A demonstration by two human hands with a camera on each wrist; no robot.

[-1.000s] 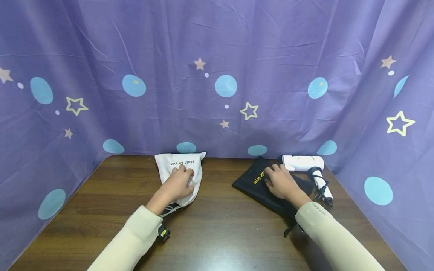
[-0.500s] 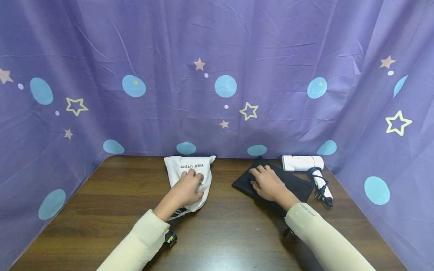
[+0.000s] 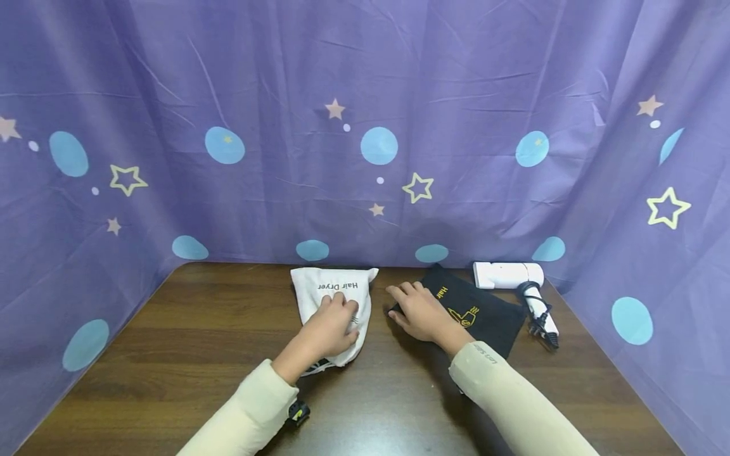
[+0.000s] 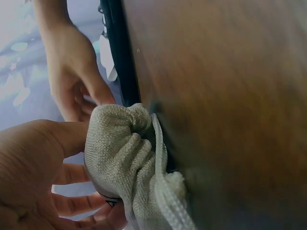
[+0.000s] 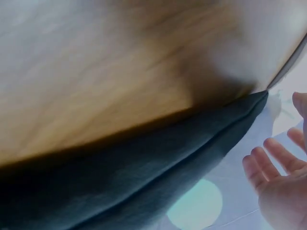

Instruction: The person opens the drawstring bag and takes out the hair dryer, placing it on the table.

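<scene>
In the head view, a white cloth drawstring bag (image 3: 310, 286) printed "Hair Dryer" lies left of the table's middle. My left hand (image 3: 331, 326) grips it from above, thumb and fingers spread around its bulk. Its gathered mouth and cord (image 4: 165, 187) show up close in the left wrist view. My right hand (image 3: 421, 313) is over the left corner of a flat black drawstring bag (image 3: 493, 313) with yellow print. Its fingers look loosely bent and hold nothing. The right wrist view has those fingers (image 5: 280, 163) apart beyond the black bag's edge.
A white hair dryer (image 3: 507, 275) lies at the back right, its black cord (image 3: 538, 313) wound around the handle. The brown wooden table (image 3: 217, 329) ends at a purple curtain (image 3: 365, 76) behind and on both sides.
My left hand has slid the white bag to the right. My right hand has moved left across the black bag to its left corner, while that bag has stayed about where it was.
</scene>
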